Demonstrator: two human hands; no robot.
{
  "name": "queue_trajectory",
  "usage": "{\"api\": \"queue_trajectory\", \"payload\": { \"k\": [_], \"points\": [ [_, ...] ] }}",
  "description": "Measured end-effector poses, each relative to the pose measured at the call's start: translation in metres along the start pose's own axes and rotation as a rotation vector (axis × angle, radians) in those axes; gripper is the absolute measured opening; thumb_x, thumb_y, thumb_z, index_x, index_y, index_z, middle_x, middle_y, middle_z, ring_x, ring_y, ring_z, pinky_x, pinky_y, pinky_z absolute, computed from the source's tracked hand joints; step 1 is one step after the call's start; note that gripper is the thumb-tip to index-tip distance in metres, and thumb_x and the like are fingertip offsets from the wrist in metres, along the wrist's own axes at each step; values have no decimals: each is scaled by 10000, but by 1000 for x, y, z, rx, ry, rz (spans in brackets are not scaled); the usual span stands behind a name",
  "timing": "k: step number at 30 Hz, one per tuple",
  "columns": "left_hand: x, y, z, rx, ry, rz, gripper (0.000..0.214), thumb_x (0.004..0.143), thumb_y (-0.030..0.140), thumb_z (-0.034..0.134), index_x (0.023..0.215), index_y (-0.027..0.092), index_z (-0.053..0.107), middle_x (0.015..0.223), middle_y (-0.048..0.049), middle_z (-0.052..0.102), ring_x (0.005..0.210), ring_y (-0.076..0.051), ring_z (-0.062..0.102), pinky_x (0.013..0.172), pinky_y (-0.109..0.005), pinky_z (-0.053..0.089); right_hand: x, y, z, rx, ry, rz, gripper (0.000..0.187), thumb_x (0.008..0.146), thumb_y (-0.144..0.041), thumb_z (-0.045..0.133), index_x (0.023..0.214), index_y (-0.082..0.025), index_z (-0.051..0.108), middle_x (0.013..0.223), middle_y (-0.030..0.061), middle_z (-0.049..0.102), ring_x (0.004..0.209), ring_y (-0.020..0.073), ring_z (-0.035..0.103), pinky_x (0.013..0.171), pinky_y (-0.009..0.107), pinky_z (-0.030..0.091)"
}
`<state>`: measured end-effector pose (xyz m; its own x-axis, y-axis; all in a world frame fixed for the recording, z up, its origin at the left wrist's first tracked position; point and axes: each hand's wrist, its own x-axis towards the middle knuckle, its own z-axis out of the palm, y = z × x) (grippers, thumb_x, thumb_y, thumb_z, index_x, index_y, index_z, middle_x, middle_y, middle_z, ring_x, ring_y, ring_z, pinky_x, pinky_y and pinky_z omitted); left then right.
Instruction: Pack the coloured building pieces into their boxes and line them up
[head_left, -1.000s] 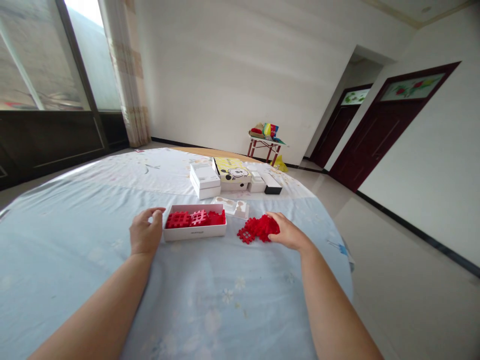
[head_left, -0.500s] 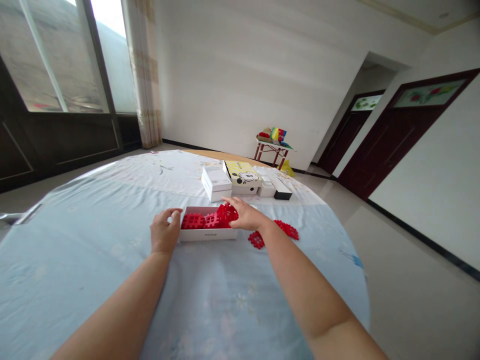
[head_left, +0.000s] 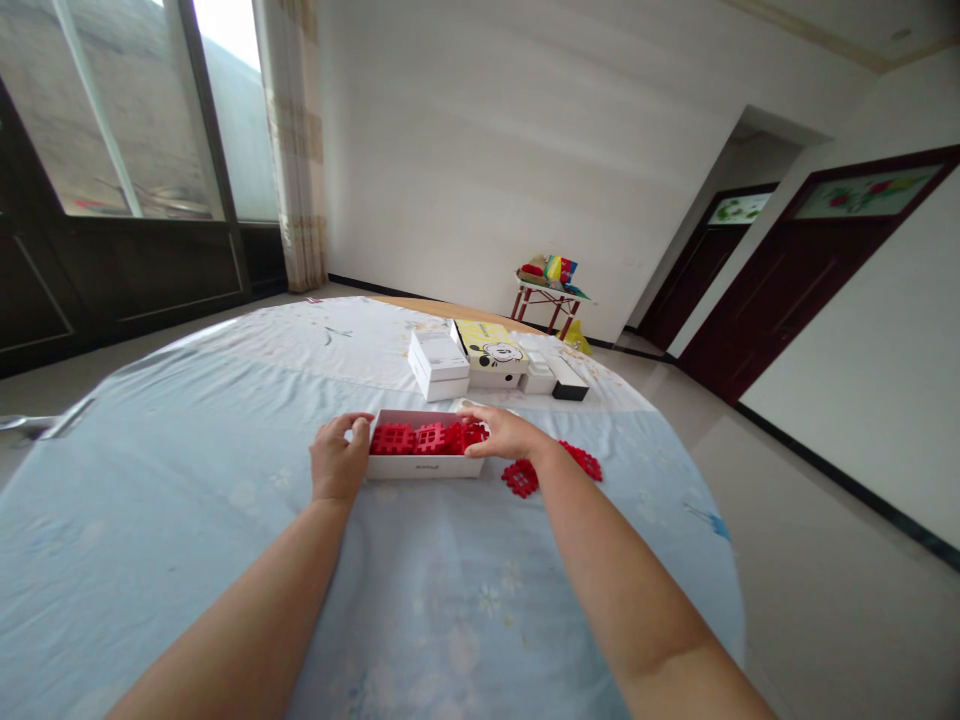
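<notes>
A shallow white box (head_left: 424, 466) lies on the round table's pale blue cloth (head_left: 225, 470), filled with several red lattice-shaped plastic pieces (head_left: 420, 438). My left hand (head_left: 339, 462) grips the box's left end with curled fingers. My right hand (head_left: 506, 435) rests at the box's right end, fingers pressed on the red pieces there. More red pieces (head_left: 551, 468) lie loose on the cloth just right of the box, partly hidden behind my right wrist.
Behind the box stand a white box (head_left: 437, 364), a yellow cartoon-printed box (head_left: 491, 352), a small white box (head_left: 538, 378) and a black-sided box (head_left: 568, 380). The table's edge curves off at right. A small red-legged table (head_left: 547, 298) stands by the far wall.
My right hand left the loose pile at right, carried red pieces over the white box, and now presses them down at its right end. My left hand closed on the box's left end.
</notes>
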<state>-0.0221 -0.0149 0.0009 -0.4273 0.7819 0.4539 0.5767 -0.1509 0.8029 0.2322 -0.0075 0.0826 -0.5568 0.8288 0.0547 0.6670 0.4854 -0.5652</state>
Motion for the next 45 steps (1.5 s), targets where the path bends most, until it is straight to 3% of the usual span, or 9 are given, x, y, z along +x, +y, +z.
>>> {"api": "queue_trajectory", "payload": {
  "k": [4,9,12,16,20,33,36,39,45],
  "points": [
    [0,1,-1,6,-8,-8,298,756,306,415,822,200,686,862,-39,679,822,-193,569,758,-301,426,1,8,0,11,78,-14,606,625,-291,727,1201,-227,552,1119,56,636,1040,221,575,929,364,408],
    [-1,3,0,4,-3,-9,294,751,303,419,811,200,688,854,-38,680,836,-194,572,778,-301,426,6,10,3,171,286,-27,664,691,-365,685,1294,-226,446,1162,82,611,1064,203,564,916,368,410],
    [0,2,0,11,-11,-14,305,751,309,416,821,195,690,860,-43,678,839,-198,571,777,-306,427,7,10,7,171,229,-33,645,715,-363,660,1303,-221,435,1187,85,597,1061,196,567,899,345,421],
    [0,2,-1,21,-14,-11,319,752,311,409,835,192,693,851,-47,676,844,-203,570,777,-308,427,4,6,10,-69,70,11,516,689,-352,675,1177,-224,570,1135,64,626,1063,232,558,927,372,395],
    [0,2,0,14,-14,-17,308,745,303,417,824,193,694,849,-46,677,831,-202,572,776,-309,431,2,-4,11,-250,109,22,481,692,-359,667,1153,-245,591,1167,70,606,1134,290,486,944,454,341],
    [-1,4,-2,10,-37,-35,307,744,319,424,828,200,693,836,-32,675,743,-182,567,715,-294,444,7,-9,21,-357,105,12,342,790,-424,564,1105,-310,630,1134,52,622,1125,291,480,930,471,328],
    [-1,5,-2,4,-61,-56,309,736,334,434,837,204,695,788,-16,669,690,-167,557,664,-274,440,-4,-6,15,-270,194,-15,427,804,-436,547,1191,-257,572,1238,80,564,1160,273,467,960,455,324],
    [-1,5,-2,0,-64,-73,313,732,339,435,840,206,697,763,-10,664,663,-159,547,639,-262,429,-27,8,3,-166,310,58,444,805,-416,552,1203,-219,558,1199,79,593,1131,239,503,957,400,353],
    [1,1,0,19,-60,-57,326,735,351,422,845,208,694,768,-11,663,659,-159,548,634,-258,417,-72,45,-7,-274,192,281,405,725,-360,631,1116,-257,616,1089,54,643,1089,276,516,935,445,352]
  ]
}}
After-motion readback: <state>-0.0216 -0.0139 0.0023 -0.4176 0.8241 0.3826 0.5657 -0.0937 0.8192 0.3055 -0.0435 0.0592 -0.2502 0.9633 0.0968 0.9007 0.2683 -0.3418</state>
